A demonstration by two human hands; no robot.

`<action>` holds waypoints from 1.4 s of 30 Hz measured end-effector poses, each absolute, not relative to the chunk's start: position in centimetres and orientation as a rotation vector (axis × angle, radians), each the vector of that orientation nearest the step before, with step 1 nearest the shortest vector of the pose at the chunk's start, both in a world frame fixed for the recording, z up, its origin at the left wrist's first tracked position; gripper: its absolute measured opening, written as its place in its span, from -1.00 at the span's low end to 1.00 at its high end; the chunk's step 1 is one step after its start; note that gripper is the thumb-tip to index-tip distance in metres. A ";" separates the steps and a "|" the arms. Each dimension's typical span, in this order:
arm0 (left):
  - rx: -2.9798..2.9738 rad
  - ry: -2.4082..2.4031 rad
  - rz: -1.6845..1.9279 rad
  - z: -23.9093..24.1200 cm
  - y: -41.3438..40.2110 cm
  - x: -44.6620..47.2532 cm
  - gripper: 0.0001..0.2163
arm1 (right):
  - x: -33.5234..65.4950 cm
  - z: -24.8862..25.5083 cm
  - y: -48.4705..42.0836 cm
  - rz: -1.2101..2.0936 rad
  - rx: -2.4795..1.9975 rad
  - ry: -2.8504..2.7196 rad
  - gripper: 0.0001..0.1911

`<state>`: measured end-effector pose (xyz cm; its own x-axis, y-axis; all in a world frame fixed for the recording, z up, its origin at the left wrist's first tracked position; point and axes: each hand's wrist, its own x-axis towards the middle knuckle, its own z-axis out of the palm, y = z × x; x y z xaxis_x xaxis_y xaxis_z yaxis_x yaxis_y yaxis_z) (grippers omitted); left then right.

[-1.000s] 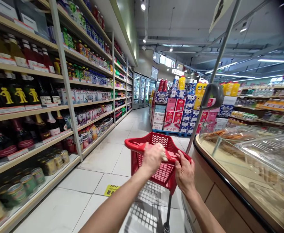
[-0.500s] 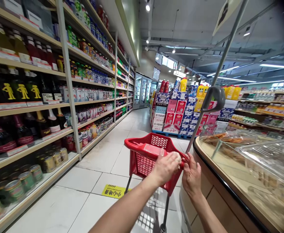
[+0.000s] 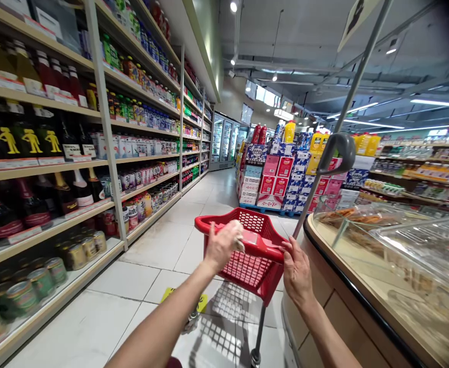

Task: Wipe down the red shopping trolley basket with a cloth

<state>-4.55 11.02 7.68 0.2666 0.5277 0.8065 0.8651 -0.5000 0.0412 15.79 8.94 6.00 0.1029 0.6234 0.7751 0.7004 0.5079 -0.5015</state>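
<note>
A red plastic shopping cart (image 3: 249, 266) on metal legs stands right in front of me, its handlebar (image 3: 264, 248) towards me. My left hand (image 3: 222, 245) is closed on a crumpled whitish cloth (image 3: 238, 237), pressed against the left part of the handlebar. At the bar's right end, my right hand (image 3: 298, 268) grips the corner; its thumb and some fingertips are partly hidden behind the red plastic. Through the lattice basket no goods can be made out.
Shelves of bottles and cans (image 3: 143, 148) line the left. Close on the right is a curved counter (image 3: 324, 286) with clear covers and a leaning metal pole (image 3: 308, 204). Stacked drink cartons (image 3: 272, 176) stand ahead. A yellow floor sticker (image 3: 166, 294) lies beneath the cart.
My left hand with the cloth has slid left along the handlebar, away from my right hand. My right hand stays at the right end. The cart has shifted slightly in view.
</note>
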 end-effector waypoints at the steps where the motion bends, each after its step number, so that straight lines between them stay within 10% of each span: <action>1: -2.052 -1.373 -1.178 7.6 11.1 -5.2 -0.69 | 15.7 6.1 8.9 -0.090 -1.170 -1.590 -0.48; 42: -2.239 -1.038 -1.014 6.9 11.2 -1.2 -0.68 | 14.6 4.7 10.0 -0.328 -1.179 -1.669 -0.51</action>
<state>-1.18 11.15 6.93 0.4412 0.4434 0.7802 0.7903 -0.6038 -0.1037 14.62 9.97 4.70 0.0016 0.5402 0.8415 0.8185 0.4828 -0.3115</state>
